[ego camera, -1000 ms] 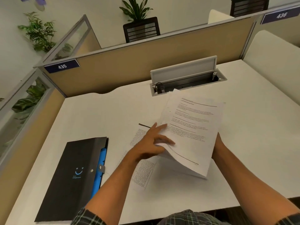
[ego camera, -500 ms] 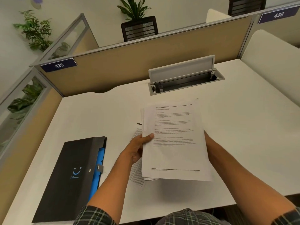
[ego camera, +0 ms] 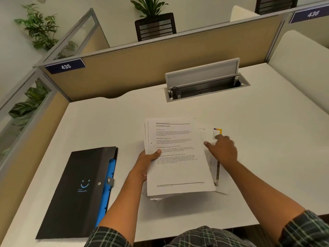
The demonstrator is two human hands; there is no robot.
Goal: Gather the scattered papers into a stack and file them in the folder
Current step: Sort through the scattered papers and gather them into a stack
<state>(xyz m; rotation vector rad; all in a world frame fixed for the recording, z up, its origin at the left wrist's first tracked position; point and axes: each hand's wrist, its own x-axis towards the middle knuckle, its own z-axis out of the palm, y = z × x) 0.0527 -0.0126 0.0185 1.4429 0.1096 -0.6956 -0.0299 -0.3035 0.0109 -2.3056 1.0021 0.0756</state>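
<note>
Gripping the left edge of a stack of printed papers (ego camera: 175, 157), the left hand (ego camera: 145, 165) has its thumb curled over the top sheet and its fingers hidden beneath, so the thin white sheets fan unevenly at the stack's upper left corner and lower edge. The stack sits at the centre of the smooth white desk (ego camera: 267, 148). At 3 o'clock of the stack, the right hand (ego camera: 223, 148) rests with fingers loosely spread on a sheet with a yellow-and-black border (ego camera: 216, 164), which juts out from under the stack's right side; whether the fingertips pinch it I cannot tell, as the hand is blurred. The flat black plastic folder (ego camera: 74, 191), rectangular with a blue smile mark and blue inner tabs showing along its right edge, lies at 9 o'clock of the stack, apart from it.

Half a second ago the right hand was hidden behind the stack; now it is out on top of the bordered sheet, which was not visible then. The folder has not moved.
</note>
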